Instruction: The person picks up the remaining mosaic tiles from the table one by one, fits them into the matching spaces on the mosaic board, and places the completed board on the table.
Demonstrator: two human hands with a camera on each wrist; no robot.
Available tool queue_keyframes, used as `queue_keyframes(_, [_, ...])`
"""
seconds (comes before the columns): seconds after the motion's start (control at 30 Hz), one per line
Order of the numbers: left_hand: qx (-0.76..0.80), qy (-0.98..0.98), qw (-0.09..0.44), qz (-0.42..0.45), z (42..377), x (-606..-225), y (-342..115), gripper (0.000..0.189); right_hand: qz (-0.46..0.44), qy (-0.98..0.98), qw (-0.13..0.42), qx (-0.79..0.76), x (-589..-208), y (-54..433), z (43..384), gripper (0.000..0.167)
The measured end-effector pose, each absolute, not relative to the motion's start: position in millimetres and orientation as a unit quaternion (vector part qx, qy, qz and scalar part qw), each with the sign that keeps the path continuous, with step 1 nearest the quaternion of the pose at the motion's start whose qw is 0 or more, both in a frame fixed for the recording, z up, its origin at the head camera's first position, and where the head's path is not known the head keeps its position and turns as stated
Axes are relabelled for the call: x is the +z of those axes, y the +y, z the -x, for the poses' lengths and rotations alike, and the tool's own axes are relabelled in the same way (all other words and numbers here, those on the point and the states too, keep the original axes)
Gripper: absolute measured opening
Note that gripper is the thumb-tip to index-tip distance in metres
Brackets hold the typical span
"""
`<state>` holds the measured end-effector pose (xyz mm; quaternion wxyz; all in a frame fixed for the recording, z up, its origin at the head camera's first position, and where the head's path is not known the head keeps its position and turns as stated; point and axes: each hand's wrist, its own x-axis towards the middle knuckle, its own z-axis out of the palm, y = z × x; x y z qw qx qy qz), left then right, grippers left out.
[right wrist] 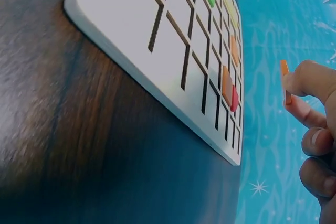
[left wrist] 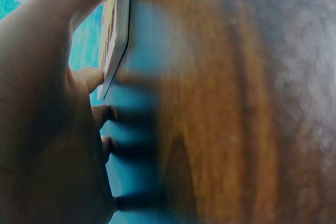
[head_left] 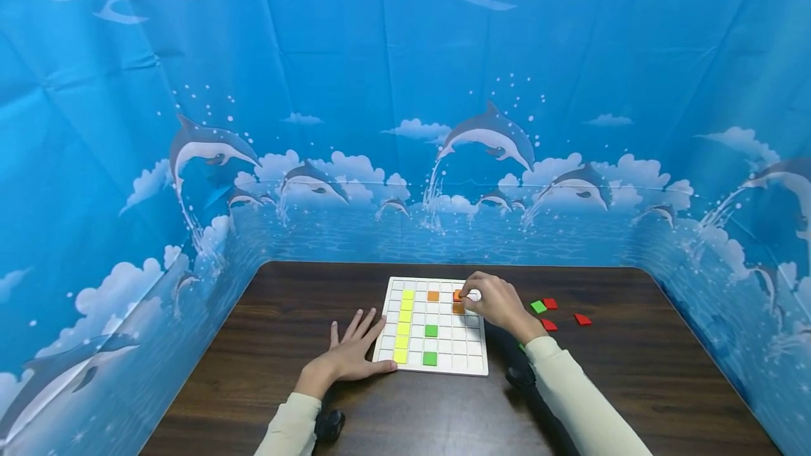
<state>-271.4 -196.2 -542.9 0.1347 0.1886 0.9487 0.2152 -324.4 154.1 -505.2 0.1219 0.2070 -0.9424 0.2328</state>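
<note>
A white grid board (head_left: 461, 346) lies on the table. My right hand (head_left: 497, 301) is over its far right part, and in the right wrist view its thumb and finger pinch a thin orange tile (right wrist: 284, 67) held off the board. Below it on the grid sit a red tile (right wrist: 234, 98) and an orange tile (right wrist: 227, 85). Another orange tile (head_left: 434, 296) lies further left. Yellow tiles (head_left: 403, 328) form a column, with two green tiles (head_left: 431, 331) to their right. My left hand (head_left: 348, 357), fingers spread, touches the board's left edge, its thumb at the near left corner.
To the right of the board, loose red tiles (head_left: 582, 319) and a green tile (head_left: 538, 307) lie on the dark wooden table (head_left: 266, 343). A blue dolphin-print curtain (head_left: 355, 90) encloses the table's back and sides.
</note>
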Motion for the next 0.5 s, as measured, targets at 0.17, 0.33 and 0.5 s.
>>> queue_keyframes(0.17, [0.219,0.947,0.129,-0.195,272.2,-547.1,-196.5,0.111,-0.209,-0.943,0.111,0.232,-507.9,149.4,330.4,0.005])
queue_keyframes(0.33, [0.221,0.947,0.134,-0.189,272.3,-543.5,-196.0,0.112,-0.216,-0.943,0.106,0.232,-509.3,145.4,335.6,0.004])
queue_keyframes(0.5, [0.205,0.953,0.128,-0.184,276.5,-553.3,-197.5,0.113,-0.217,-0.945,0.099,0.224,-512.4,139.9,342.1,0.004])
